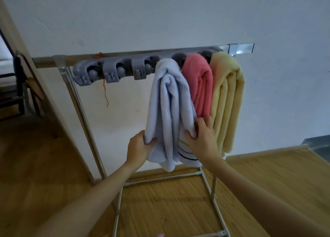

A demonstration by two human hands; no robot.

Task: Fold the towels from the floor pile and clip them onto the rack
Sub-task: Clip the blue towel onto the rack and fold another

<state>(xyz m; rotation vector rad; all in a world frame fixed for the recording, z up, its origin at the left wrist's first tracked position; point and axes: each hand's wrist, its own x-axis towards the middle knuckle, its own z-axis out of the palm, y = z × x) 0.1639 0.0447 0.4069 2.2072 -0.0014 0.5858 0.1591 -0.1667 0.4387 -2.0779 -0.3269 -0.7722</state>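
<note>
both hands (171, 143) grip lower edges of blue towel (166, 101) hanging from rack clip (157, 67).

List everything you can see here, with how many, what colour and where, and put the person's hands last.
pale blue towel: one, hangs folded from the clip strip, leftmost of the three towels.
pink towel: one, hangs between the pale blue and yellow ones.
yellow towel: one, hangs at the right end.
clip strip: one, grey, along the rack's top bar; three clips at its left show no towel.
rack: one, silver metal tubes, stands on the floor by the wall.
red thread: one, dangles from the top bar.
floor: wood, brown.
wall: white, behind the rack.
left hand: grips the pale blue towel's lower left edge.
right hand: grips its lower right edge.
</note>
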